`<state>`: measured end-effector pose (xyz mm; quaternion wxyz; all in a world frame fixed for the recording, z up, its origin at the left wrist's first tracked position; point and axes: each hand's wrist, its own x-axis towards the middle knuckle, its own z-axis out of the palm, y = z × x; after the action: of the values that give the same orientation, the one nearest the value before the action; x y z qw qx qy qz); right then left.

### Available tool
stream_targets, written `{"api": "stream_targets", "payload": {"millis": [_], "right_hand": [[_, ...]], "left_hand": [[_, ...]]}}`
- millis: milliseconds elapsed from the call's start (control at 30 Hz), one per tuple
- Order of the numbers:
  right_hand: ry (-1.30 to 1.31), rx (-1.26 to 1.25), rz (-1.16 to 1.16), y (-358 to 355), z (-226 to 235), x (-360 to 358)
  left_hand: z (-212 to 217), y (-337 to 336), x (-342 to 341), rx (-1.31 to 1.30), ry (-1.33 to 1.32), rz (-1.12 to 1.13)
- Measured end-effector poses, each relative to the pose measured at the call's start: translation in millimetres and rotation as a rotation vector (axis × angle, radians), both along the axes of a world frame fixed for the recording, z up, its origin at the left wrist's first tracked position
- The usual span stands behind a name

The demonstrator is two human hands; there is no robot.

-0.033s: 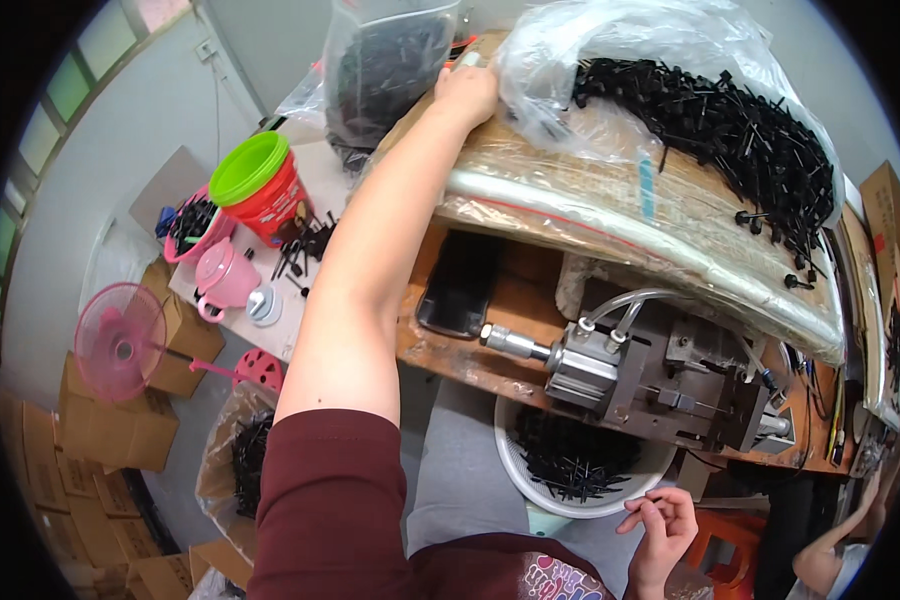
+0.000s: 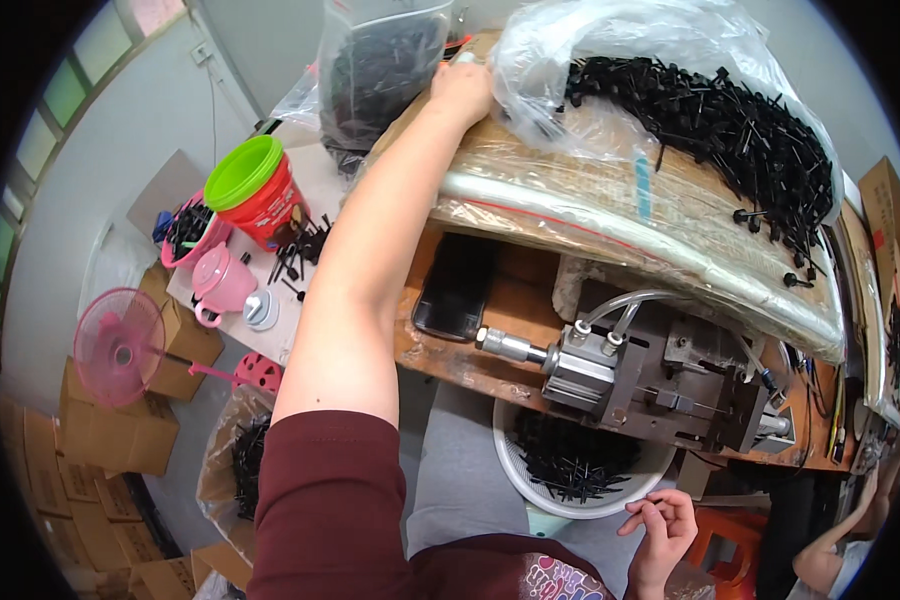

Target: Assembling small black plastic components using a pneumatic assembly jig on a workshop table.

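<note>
My left hand (image 2: 463,95) is stretched to the far side of the cardboard-topped surface, between a clear bag of black parts (image 2: 382,80) and a large clear plastic bag (image 2: 540,60). Its fingers are closed around something pale that shows only slightly, so I cannot make out what it is. Low at the right, my right hand (image 2: 662,532) hovers by the rim of a white basket (image 2: 510,470), fingers loosely bent and apart with nothing visible in them. Thin black headed parts (image 2: 575,465) lie in that basket. More black pin-like parts (image 2: 710,115) are heaped in the large bag.
A metal clamping fixture with a cylinder (image 2: 582,378) and clear hoses sits on the wooden bench, beside a black phone-like slab (image 2: 452,287). Leftward stand a red-and-green bucket (image 2: 260,195), a pink jug (image 2: 222,278) and a pink fan (image 2: 120,345). Another person's arm (image 2: 840,545) shows at right.
The view has shifted very slightly, and my left hand appears a little lower and further left. My right hand has stayed in place.
</note>
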<state>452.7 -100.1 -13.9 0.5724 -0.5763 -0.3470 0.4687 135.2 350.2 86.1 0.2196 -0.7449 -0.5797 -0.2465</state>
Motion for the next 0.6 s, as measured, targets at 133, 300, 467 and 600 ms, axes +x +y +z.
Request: {"api": "stream_targets", "payload": {"millis": [133, 300, 467, 600], "right_hand": [[0.146, -0.040, -0.071, 3.7, -9.3, 5.7], [0.193, -0.037, -0.061, 11.3, -13.2, 4.5], [0.259, -0.077, -0.059, 11.0, -18.2, 1.9], [0.285, -0.069, -0.058, 10.7, -17.5, -2.2]], "left_hand": [[6.9, 4.5, 3.9, 0.041, 0.080, 0.041], [42.5, -38.1, 11.2, 0.351, -0.035, 0.050], [137.7, -86.4, 13.0, 0.448, -0.112, 0.265], [163.4, -78.7, -36.6, 0.520, -0.225, 0.263]]}}
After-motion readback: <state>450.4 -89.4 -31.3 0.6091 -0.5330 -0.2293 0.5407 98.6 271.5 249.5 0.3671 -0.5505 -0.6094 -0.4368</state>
